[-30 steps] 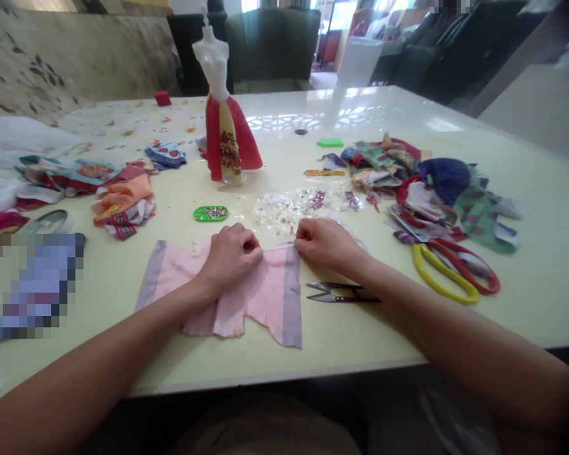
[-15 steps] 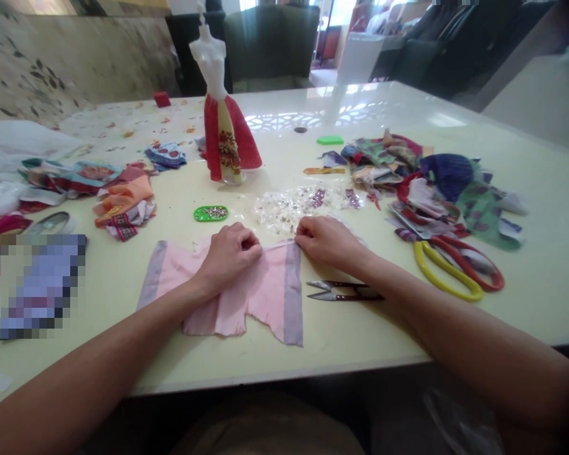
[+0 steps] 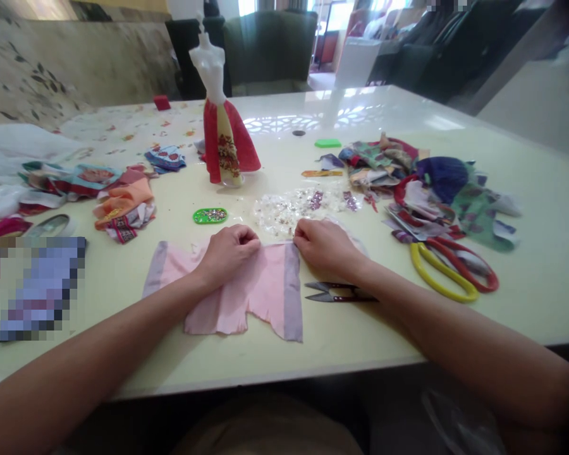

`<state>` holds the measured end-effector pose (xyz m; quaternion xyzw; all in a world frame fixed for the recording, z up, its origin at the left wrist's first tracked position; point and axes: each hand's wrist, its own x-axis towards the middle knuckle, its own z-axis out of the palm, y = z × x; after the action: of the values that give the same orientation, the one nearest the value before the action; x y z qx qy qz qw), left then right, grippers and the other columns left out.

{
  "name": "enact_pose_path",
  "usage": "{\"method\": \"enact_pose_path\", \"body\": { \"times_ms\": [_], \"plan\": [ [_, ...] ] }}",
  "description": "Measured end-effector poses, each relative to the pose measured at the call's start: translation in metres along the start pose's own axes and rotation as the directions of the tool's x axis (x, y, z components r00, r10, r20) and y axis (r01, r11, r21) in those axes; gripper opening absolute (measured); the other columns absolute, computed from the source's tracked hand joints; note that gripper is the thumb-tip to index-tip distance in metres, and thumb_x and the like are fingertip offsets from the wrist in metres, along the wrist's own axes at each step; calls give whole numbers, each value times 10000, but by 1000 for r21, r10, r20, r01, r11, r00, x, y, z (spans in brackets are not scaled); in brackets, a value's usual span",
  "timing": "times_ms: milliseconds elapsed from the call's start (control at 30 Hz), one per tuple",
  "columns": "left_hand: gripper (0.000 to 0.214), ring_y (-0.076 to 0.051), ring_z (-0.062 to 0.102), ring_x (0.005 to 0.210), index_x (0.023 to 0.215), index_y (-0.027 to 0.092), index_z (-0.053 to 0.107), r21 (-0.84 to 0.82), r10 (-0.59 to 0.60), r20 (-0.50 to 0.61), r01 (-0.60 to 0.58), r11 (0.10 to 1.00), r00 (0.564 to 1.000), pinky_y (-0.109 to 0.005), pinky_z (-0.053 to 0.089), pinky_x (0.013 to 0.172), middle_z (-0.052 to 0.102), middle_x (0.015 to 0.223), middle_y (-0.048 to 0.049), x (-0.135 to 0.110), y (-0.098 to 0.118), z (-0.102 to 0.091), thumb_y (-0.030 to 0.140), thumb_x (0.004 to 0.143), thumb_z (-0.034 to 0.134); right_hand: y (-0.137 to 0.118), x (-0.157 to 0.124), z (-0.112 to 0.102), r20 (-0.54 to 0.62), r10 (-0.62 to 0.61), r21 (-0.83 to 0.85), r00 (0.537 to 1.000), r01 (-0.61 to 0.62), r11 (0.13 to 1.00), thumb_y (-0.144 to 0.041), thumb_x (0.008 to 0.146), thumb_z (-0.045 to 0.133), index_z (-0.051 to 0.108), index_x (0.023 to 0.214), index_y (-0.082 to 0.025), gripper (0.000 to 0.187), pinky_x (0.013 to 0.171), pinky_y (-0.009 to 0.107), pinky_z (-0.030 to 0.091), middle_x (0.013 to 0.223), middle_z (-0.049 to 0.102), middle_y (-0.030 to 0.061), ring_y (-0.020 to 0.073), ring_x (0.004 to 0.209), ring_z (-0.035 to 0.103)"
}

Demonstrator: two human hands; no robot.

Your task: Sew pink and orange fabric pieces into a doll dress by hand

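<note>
A pink fabric piece with grey side bands and a ragged lower edge lies on the table in front of me. Along its upper edge, my left hand is closed in a pinch on the cloth. My right hand pinches the top right corner, at the grey band. Both hands hold the edge between them, fairly straight. Beside the cloth, thread snips lie partly under my right forearm. Just beyond my hands is a clear plastic packet of beads and sequins.
A white dress-form figure in a red and cream skirt stands behind a green bead tray. Fabric scraps and scissors with yellow and red handles lie on the right. More scraps and a tape roll are left.
The upper edge between my hands looks slightly straighter. Both hands stay almost in place on the cloth, and the view has shifted a little.
</note>
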<state>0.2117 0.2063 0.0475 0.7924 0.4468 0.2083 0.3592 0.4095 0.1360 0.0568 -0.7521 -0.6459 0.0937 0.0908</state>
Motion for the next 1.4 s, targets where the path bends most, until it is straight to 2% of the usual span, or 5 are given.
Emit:
{"method": "enact_pose_path", "body": {
  "times_ms": [267, 600, 900, 1067, 1400],
  "plan": [
    [150, -129, 487, 583, 721, 195, 652, -26, -56, 19, 56, 998, 998, -259, 336, 534, 615, 663, 10, 3, 5, -2, 299, 786, 565, 1, -1, 3, -22, -21, -19, 1000, 20, 1000, -230, 949, 431, 627, 916, -183, 204, 590, 323, 217, 888, 708, 87, 207, 752, 569],
    [133, -164, 568, 690, 735, 206, 655, 42, -8, -43, 10, 999, 999, -286, 388, 618, 670, 723, -5, 4, 0, 4, 281, 780, 555, 1, 0, 5, -51, -6, -35, 999, 4, 999, -227, 948, 426, 611, 960, -184, 191, 595, 329, 222, 908, 707, 95, 219, 775, 578],
    [140, -153, 578, 687, 728, 201, 656, 48, 0, -68, 3, 999, 998, -275, 385, 621, 664, 707, 10, 3, -4, 7, 284, 782, 556, 2, -3, 3, -111, 36, 107, 993, -24, 994, -206, 912, 511, 625, 1056, -185, 185, 621, 296, 285, 886, 712, 71, 214, 817, 591],
    [138, -155, 582, 690, 725, 200, 664, 20, -10, -68, 11, 1000, 998, -283, 391, 630, 688, 744, -5, 3, -3, 8, 270, 783, 560, 5, -11, 0, -134, -108, 175, 985, 131, 976, -243, 935, 506, 719, 1044, -216, 241, 651, 274, 342, 799, 733, 31, 172, 730, 614],
    [144, -136, 561, 704, 759, 183, 667, -168, -23, -102, 5, 986, 994, -260, 399, 649, 652, 728, 10, 3, -8, 10, 299, 788, 585, -2, -20, -8, 55, -309, -116, 950, 313, 943, -247, 904, 484, 757, 798, -220, 294, 584, 283, 270, 725, 728, 37, 139, 614, 565]
  ]
}}
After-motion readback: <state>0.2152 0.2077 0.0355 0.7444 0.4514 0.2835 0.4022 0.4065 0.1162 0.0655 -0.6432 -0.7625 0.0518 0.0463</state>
